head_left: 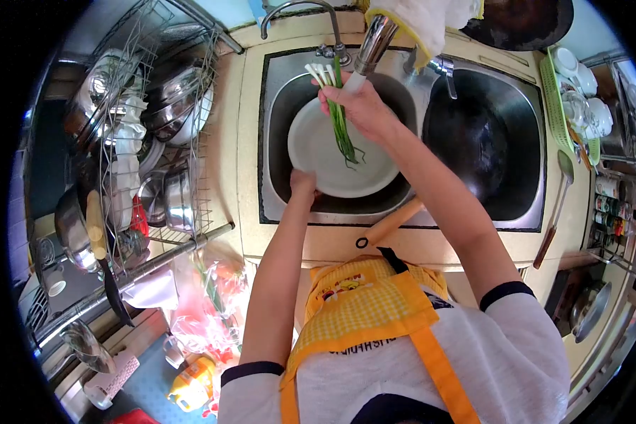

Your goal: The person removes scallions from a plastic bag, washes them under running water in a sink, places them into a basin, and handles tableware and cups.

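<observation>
Spring onions: where exactly?
— Over the white bowl in the sink, gripped by the right hand.
And the left hand?
— At the bowl's rim; I cannot tell its grip.
Risks?
— Loose fingers could drop stalks; uneven pressure could tip the bowl.

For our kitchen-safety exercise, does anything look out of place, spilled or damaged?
One oddity: a wooden-looking handle slants over the sink's front rim, its ringed end near the counter edge, perhaps easily knocked. The spring onions in the right hand and white dish by the left look normal; no spill shows.
</observation>
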Action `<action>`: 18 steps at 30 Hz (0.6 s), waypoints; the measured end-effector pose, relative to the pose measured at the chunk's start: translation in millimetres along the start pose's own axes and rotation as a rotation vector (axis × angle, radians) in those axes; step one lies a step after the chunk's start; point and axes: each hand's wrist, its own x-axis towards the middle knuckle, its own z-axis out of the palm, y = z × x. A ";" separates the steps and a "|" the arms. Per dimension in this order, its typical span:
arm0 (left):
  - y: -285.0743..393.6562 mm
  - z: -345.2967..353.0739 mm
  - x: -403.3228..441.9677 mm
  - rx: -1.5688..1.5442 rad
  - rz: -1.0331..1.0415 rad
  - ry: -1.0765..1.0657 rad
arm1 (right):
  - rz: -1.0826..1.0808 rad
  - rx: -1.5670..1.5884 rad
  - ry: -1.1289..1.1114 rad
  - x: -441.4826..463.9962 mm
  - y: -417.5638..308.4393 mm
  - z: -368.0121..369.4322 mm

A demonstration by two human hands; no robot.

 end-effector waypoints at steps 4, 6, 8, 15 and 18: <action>76.8 -0.2 -49.7 0.108 0.560 0.120 | 0.025 0.077 0.007 -0.7 -2.4 4.4; 122.4 -6.1 -83.6 0.382 0.611 0.064 | 0.019 0.126 0.033 -3.5 -8.6 6.0; 134.6 -9.7 -96.6 0.674 0.997 0.237 | -0.004 0.152 0.051 -4.1 -10.1 1.6; 170.4 -1.3 -188.6 1.184 1.178 0.543 | -0.037 0.173 0.095 -7.4 -14.1 4.8; 167.7 4.7 -195.3 1.291 1.206 0.590 | -0.084 0.171 0.041 -7.2 -11.2 5.0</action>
